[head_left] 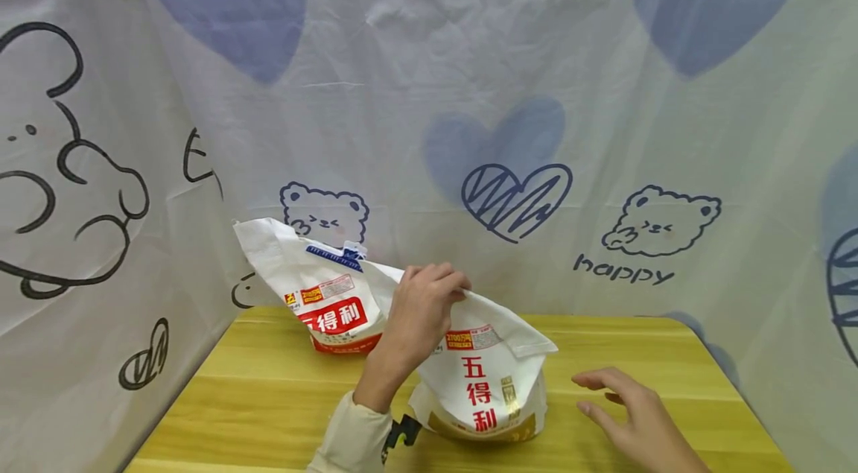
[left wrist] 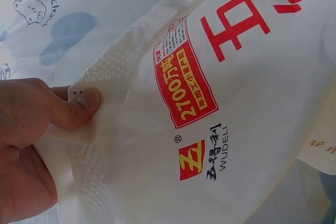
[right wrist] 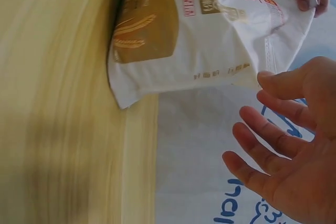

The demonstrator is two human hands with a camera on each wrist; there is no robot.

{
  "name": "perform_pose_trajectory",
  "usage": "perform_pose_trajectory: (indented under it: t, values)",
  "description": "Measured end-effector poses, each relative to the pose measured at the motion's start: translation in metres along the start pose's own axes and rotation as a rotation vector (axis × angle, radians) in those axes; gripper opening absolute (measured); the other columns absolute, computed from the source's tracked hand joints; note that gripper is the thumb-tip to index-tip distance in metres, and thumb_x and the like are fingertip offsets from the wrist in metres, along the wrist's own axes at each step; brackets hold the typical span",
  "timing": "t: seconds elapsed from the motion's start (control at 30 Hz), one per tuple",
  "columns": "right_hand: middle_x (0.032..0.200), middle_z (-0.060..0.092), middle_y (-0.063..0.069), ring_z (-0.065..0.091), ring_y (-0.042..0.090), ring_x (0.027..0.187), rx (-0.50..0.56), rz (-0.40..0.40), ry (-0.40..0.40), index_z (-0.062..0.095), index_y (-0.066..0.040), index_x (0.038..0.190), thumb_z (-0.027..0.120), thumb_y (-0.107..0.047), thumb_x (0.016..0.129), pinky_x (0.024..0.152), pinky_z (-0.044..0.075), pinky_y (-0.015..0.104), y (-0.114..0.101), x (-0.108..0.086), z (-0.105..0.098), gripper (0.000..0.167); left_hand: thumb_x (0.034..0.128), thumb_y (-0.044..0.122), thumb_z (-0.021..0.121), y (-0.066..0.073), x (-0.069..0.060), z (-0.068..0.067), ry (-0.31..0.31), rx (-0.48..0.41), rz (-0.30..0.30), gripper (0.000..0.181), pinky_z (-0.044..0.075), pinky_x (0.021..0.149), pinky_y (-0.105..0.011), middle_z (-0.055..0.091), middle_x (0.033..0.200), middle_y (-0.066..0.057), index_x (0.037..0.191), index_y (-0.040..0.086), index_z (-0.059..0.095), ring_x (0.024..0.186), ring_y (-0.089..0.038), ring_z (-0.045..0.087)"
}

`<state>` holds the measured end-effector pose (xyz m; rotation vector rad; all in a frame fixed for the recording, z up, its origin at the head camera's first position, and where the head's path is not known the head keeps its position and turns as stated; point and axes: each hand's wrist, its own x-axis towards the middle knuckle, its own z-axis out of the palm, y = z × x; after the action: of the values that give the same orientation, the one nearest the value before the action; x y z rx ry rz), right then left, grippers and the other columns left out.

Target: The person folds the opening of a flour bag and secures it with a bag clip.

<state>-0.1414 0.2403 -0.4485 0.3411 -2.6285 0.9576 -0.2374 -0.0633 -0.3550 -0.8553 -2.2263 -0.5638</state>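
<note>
A white flour bag (head_left: 506, 361) with red characters and a gold lower band stands on the wooden table. My left hand (head_left: 422, 309) pinches its top edge; in the left wrist view the thumb of the left hand (left wrist: 50, 114) presses on the dotted seam. The bag's top slants down to the right. Off the bag's right side, my right hand (head_left: 633, 413) has its fingers spread and holds nothing. In the right wrist view the right hand (right wrist: 289, 145) shows loosely bent fingers near the flour bag (right wrist: 210, 40).
Behind and to the left stands a second white bag (head_left: 328, 309) with a red label and red base. A blue clip (head_left: 338, 255) sits across its top. The wooden table (head_left: 623, 339) ends at a white curtain (head_left: 395, 48) printed with hearts and bears.
</note>
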Motion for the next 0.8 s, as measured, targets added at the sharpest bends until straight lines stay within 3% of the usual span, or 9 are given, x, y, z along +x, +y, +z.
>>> perform_pose_trajectory:
  t: [0.2, 0.4, 0.53, 0.67, 0.8]
  values:
    - [0.113, 0.069, -0.011, 0.066, 0.016, 0.104, -0.008, 0.122, -0.168, 0.071, -0.019, 0.116, 0.081, -0.026, 0.090, 0.087, 0.057, 0.036, 0.011, -0.014, -0.009, 0.029, 0.0871, 0.003, 0.079, 0.001, 0.000, 0.002, -0.006, -0.001, -0.003, 0.016, 0.047, 0.083, -0.034, 0.069, 0.091, 0.006, 0.095, 0.016, 0.076, 0.087, -0.014, 0.065]
    - [0.115, 0.068, -0.008, 0.065, 0.008, 0.100, -0.059, 0.123, -0.283, 0.070, -0.018, 0.120, 0.076, -0.040, 0.092, 0.082, 0.057, 0.037, 0.035, -0.032, -0.014, 0.036, 0.0877, 0.003, 0.079, 0.002, -0.001, 0.003, -0.015, 0.001, -0.006, 0.016, 0.048, 0.084, -0.034, 0.070, 0.092, 0.006, 0.096, 0.016, 0.076, 0.088, -0.014, 0.065]
    - [0.112, 0.067, -0.006, 0.065, 0.008, 0.099, -0.056, 0.122, -0.287, 0.071, -0.018, 0.121, 0.072, -0.042, 0.095, 0.078, 0.057, 0.035, 0.046, -0.043, -0.012, 0.035, 0.0874, 0.002, 0.079, 0.001, -0.002, 0.002, -0.006, -0.008, -0.011, 0.015, 0.048, 0.085, -0.035, 0.070, 0.093, 0.006, 0.096, 0.015, 0.077, 0.089, -0.015, 0.066]
    - [0.108, 0.068, -0.008, 0.063, 0.006, 0.096, -0.048, 0.003, -0.208, 0.072, -0.018, 0.118, 0.073, -0.032, 0.096, 0.071, 0.054, 0.029, 0.059, -0.055, -0.009, 0.026, 0.0872, 0.002, 0.079, 0.001, -0.002, 0.002, 0.000, -0.014, -0.006, 0.015, 0.048, 0.084, -0.035, 0.070, 0.093, 0.005, 0.096, 0.014, 0.077, 0.089, -0.015, 0.066]
    - [0.108, 0.068, -0.009, 0.062, 0.003, 0.096, 0.012, -0.171, -0.205, 0.071, -0.015, 0.120, 0.072, -0.016, 0.096, 0.067, 0.052, 0.025, 0.079, -0.062, -0.009, 0.024, 0.0868, 0.003, 0.079, 0.001, -0.002, 0.002, 0.001, -0.006, -0.001, 0.016, 0.047, 0.084, -0.034, 0.070, 0.093, 0.006, 0.096, 0.015, 0.076, 0.089, -0.014, 0.066]
